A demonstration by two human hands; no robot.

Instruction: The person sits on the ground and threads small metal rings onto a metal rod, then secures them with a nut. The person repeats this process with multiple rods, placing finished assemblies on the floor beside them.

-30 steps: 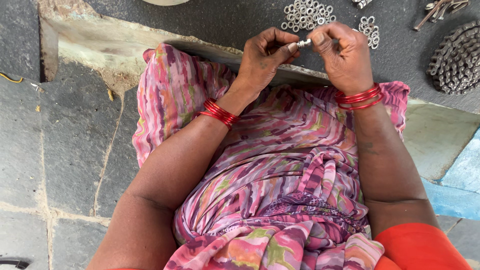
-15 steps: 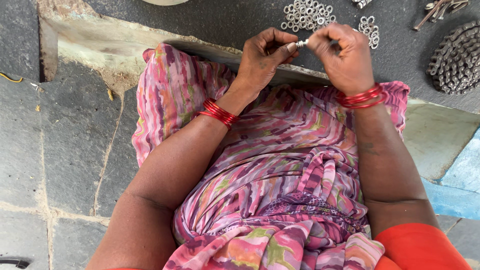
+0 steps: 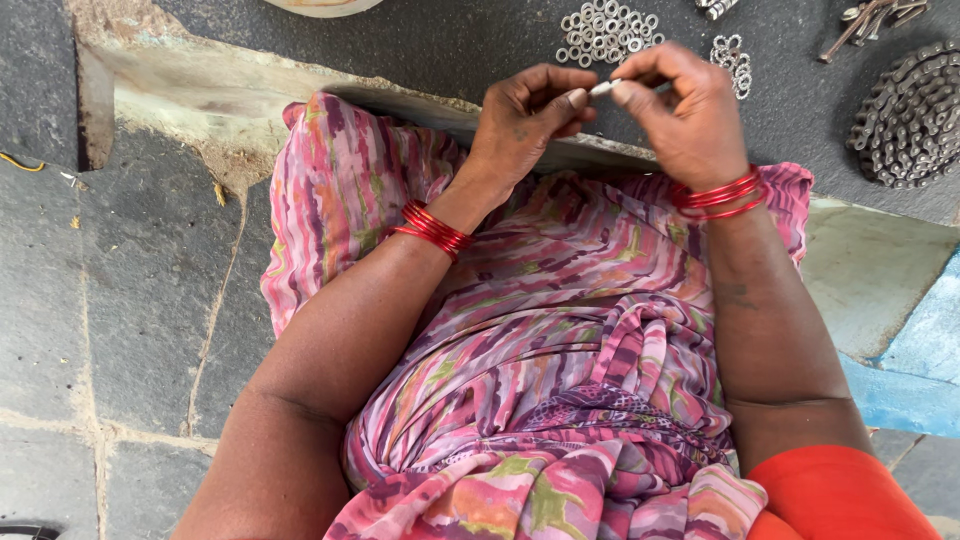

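My left hand (image 3: 525,125) and my right hand (image 3: 685,115) meet above my lap, both pinching a small silvery metal piece (image 3: 603,88) between thumb and fingertips. Red bangles ring both wrists. Just beyond my fingers lies a pile of small metal washers (image 3: 605,30) on the dark mat, with a smaller cluster of washers (image 3: 735,60) to its right. Pink patterned cloth (image 3: 560,330) covers my lap below the hands.
A coiled bicycle chain (image 3: 910,115) lies at the far right on the dark mat (image 3: 450,40). Metal bolts (image 3: 875,15) sit at the top right. A pale bowl's rim (image 3: 320,5) shows at the top edge. Grey stone floor (image 3: 100,300) is on the left, a blue slab (image 3: 915,370) on the right.
Hands have stayed together on the small metal piece; only the fingertips have shifted slightly.
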